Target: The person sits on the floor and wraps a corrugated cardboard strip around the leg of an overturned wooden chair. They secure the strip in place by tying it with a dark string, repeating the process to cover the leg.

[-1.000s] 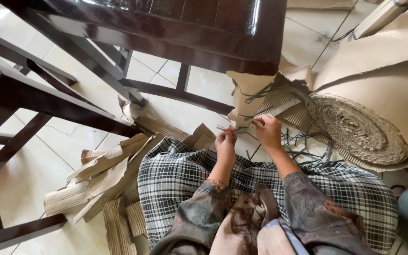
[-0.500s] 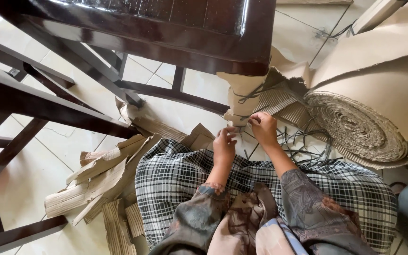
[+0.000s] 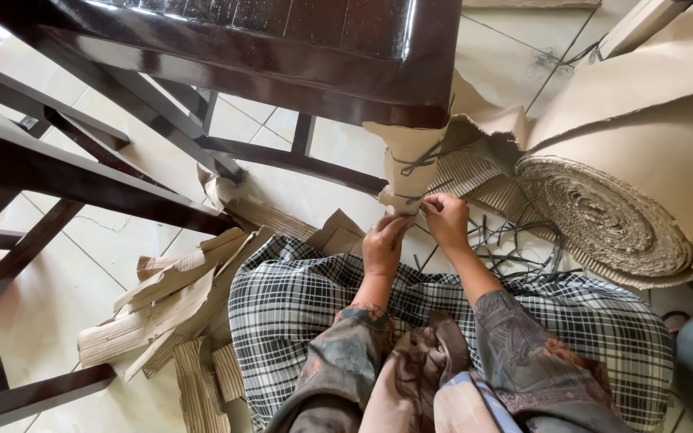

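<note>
A dark wooden chair (image 3: pixel 298 48) stands in front of me. Its near right leg is wrapped in brown corrugated cardboard (image 3: pixel 404 160) bound with thin dark string (image 3: pixel 415 158). My left hand (image 3: pixel 385 244) presses against the lower end of the wrap, fingers curled on the cardboard and string. Beside it, my right hand (image 3: pixel 447 218) pinches the string at the same spot. Both hands meet low on the leg, near the floor tiles. A black-and-white checked cloth (image 3: pixel 314 305) covers my lap below them.
A big roll of corrugated cardboard (image 3: pixel 611 208) lies at the right. Loose dark strings (image 3: pixel 515 244) lie on the tiles beside it. Torn cardboard scraps (image 3: pixel 170 305) are piled at the left. More dark furniture rails (image 3: pixel 58 172) cross the left side.
Both hands have stayed at the bottom of the wrapped leg, shifting slightly as they work the string. The view has tilted a little.
</note>
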